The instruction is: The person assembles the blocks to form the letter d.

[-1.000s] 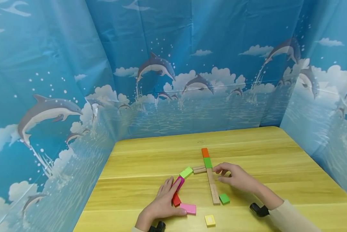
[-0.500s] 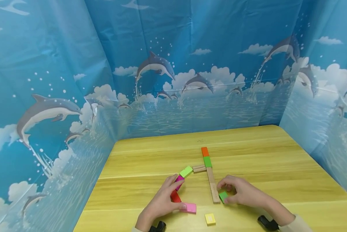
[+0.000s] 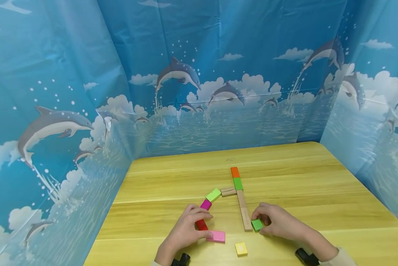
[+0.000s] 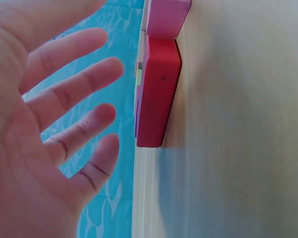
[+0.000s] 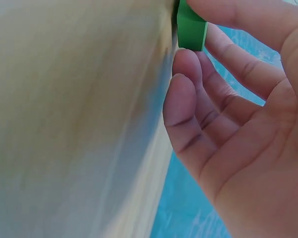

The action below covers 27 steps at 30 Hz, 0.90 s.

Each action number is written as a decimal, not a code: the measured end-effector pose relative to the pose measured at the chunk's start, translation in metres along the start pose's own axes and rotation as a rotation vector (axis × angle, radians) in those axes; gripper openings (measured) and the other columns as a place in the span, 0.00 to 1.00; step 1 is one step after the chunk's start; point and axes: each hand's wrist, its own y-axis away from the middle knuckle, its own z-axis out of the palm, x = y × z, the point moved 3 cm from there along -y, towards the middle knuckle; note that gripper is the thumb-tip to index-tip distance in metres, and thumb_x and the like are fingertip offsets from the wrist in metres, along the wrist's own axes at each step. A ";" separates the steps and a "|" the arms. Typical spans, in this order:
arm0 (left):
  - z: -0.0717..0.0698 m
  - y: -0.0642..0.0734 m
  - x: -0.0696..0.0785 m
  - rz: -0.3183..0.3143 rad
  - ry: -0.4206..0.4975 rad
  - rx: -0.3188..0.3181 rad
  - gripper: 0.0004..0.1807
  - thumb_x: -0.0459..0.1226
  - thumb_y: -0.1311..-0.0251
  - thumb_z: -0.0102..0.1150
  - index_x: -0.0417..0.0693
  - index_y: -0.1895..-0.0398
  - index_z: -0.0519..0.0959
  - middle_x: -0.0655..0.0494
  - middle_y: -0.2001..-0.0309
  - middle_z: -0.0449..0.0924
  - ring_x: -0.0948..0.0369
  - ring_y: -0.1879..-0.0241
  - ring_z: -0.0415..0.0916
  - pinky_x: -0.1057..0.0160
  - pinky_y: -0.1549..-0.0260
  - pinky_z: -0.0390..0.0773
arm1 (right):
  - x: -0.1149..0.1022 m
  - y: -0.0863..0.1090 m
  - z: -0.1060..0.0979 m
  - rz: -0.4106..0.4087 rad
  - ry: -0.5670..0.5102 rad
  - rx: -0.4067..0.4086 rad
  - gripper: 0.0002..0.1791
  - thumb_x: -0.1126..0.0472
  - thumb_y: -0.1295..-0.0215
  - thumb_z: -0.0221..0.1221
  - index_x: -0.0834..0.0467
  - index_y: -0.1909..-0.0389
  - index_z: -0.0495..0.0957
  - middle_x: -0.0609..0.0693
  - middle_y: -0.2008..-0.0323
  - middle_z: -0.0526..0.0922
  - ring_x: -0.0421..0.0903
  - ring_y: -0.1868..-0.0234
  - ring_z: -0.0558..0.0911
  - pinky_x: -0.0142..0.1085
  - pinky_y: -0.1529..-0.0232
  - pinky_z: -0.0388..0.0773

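My right hand [image 3: 280, 222] pinches a small green block [image 3: 257, 225] between thumb and fingers, close beside the lower end of a row of plain wooden blocks [image 3: 243, 210]. In the right wrist view that green block [image 5: 190, 29] sits at the thumb and fingertips, low by the tabletop. My left hand [image 3: 185, 228] has relaxed, spread fingers over a red block [image 3: 201, 224]. Its thumb touches a pink block [image 3: 217, 236]. In the left wrist view the fingers stand apart from the red block [image 4: 160, 94]. A magenta block [image 3: 206, 204] lies just beyond the left fingers.
Lime green block [image 3: 213, 194] and ridged wooden block [image 3: 228, 191] continue the curve toward the straight row. Another green block [image 3: 237, 183] and an orange block [image 3: 234, 172] top that row. A yellow block [image 3: 240, 249] lies alone near me on the wooden table [image 3: 305, 177].
My right hand has come down from beside the upper wooden row and taken hold of the small green block. The left fingers have drawn back from the magenta block, thumb still at the pink one.
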 end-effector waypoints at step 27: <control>0.010 0.002 -0.003 -0.016 -0.017 -0.088 0.16 0.52 0.52 0.78 0.63 0.60 0.87 0.65 0.62 0.71 0.67 0.59 0.63 0.70 0.63 0.71 | -0.035 -0.018 0.008 -0.031 0.092 0.066 0.19 0.59 0.46 0.75 0.43 0.55 0.81 0.41 0.66 0.77 0.38 0.69 0.74 0.31 0.70 0.74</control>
